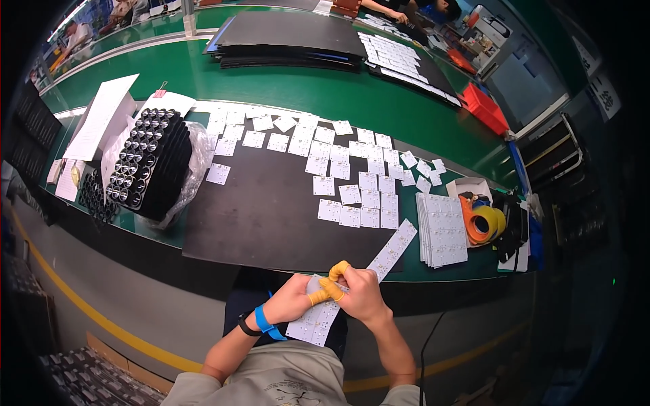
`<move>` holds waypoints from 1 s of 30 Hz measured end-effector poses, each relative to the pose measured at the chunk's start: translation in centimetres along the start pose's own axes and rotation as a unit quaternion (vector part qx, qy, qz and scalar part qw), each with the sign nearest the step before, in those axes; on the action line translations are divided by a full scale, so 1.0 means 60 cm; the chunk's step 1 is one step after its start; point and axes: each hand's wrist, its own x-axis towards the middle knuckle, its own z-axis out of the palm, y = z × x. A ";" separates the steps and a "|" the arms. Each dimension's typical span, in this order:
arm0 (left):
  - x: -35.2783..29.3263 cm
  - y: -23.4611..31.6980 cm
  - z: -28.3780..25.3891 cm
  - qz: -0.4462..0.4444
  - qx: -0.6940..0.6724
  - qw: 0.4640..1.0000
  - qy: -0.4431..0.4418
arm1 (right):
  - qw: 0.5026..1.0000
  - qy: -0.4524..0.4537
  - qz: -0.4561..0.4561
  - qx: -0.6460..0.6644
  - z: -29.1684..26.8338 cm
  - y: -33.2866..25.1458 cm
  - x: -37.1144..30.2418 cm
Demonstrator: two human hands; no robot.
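Note:
Close to my body, just off the table's front edge, a white circuit board panel [313, 329] is tilted between my hands. My left hand [288, 302] is closed on its left side, with a yellow finger cot on the thumb. My right hand [364, 298] pinches its upper part; yellow cots cover its thumb and a finger. The fingertips partly hide the panel. Beyond my right hand, a narrow white board strip [395, 250] lies slanted at the black mat's edge. Many small square white boards [330, 210] are spread over the black mat [254, 220].
A stack of white panels [443, 230] stands at the right, beside orange and yellow tape rolls [482, 223]. Black trays with round cells [150, 159] sit at the left in clear plastic. Farther back are black sheets [291, 37], a red bin [485, 108] and another person's hand [398, 16].

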 end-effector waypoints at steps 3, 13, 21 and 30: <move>0.003 0.004 -0.007 -0.012 0.027 0.999 -0.026 | 0.999 -0.026 -0.030 -0.018 -0.007 0.007 0.001; 0.016 -0.004 -0.010 -0.031 0.030 0.996 -0.079 | 0.996 -0.085 -0.024 0.019 -0.015 0.008 0.009; 0.001 -0.013 -0.018 -0.082 0.025 0.995 -0.054 | 0.998 -0.043 -0.048 -0.006 -0.010 0.030 0.004; -0.024 -0.020 -0.029 -0.063 0.014 0.997 -0.038 | 0.998 -0.040 -0.043 0.008 -0.010 0.016 0.037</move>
